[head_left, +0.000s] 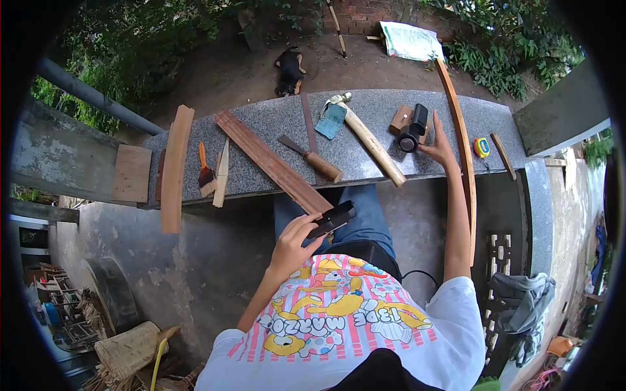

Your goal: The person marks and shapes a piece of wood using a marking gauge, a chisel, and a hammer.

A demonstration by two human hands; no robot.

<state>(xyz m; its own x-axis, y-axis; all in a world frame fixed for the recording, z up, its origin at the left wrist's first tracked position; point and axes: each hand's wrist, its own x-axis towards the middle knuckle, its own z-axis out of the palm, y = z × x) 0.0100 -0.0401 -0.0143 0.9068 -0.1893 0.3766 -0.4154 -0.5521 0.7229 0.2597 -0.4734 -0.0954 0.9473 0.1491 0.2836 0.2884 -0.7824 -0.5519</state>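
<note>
My left hand point(294, 245) is wrapped round a long black object point(332, 220) above my lap, beside the near end of a reddish plank point(274, 163). What kind of object it is, I cannot tell. Over the bench, my right hand point(439, 144) has its fingers stretched apart, thumb at the side of a black device point(413, 130) with a round, lens-like end. A small brown wooden block point(401, 119) sits beside that device. Just right of this hand runs a long, narrow wooden strip point(459, 124), reaching past the bench's near edge.
The grey stone bench point(261, 111) also carries a hammer point(368, 137), a chisel point(312, 159), a paintbrush point(205, 171), a tape measure point(482, 147) and a wide board point(176, 169). Beyond it a dog point(289, 72) lies on the dirt. Concrete pillars flank both ends.
</note>
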